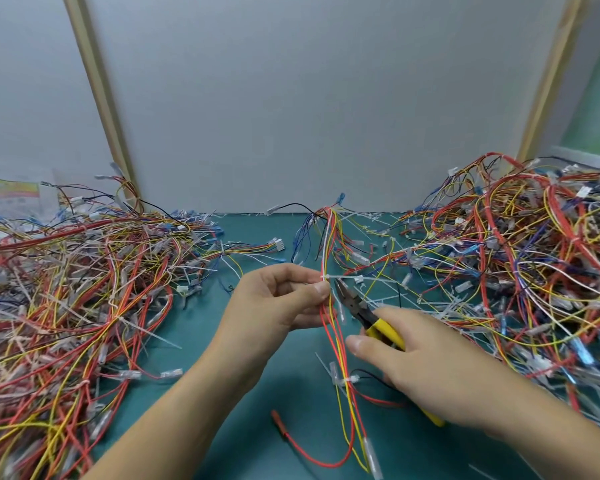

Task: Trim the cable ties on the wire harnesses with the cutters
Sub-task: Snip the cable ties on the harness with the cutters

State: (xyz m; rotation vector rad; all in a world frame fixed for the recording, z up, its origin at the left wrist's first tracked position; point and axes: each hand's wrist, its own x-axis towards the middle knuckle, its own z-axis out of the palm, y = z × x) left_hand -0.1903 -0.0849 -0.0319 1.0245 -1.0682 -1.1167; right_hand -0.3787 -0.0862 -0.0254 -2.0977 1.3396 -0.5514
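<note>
A pale grey back panel [309, 98] framed by 2 wooden strips fills the upper half, and below it lies the teal tabletop [302, 382], most of it buried. The left pile of wire harnesses [66, 306] and the right pile of wire harnesses [516, 254] are both cut off by the frame edges and so tangled and blurred towards the corners that single harnesses cannot be separated. Between them, 1 held harness [328, 237] of red, yellow and white wires rises from the left hand [278, 299] towards the panel and hangs down past the wrists to the bottom edge. The left hand pinches this bundle between thumb and curled fingers right at its white cable tie [347, 278], whose long tail sticks out to the right. The right hand [420, 362] is clenched around the yellow handles of the cutters [361, 310], hiding most of them; only a short length near the pivot and a yellow tip behind the palm show. The dark jaws stand slightly apart, pointing up-left, their tips just below the tail and beside the left thumb; whether they touch the tie cannot be made out. A 2nd tie [347, 379] sits lower on the bundle, partly hidden by the right hand.
</note>
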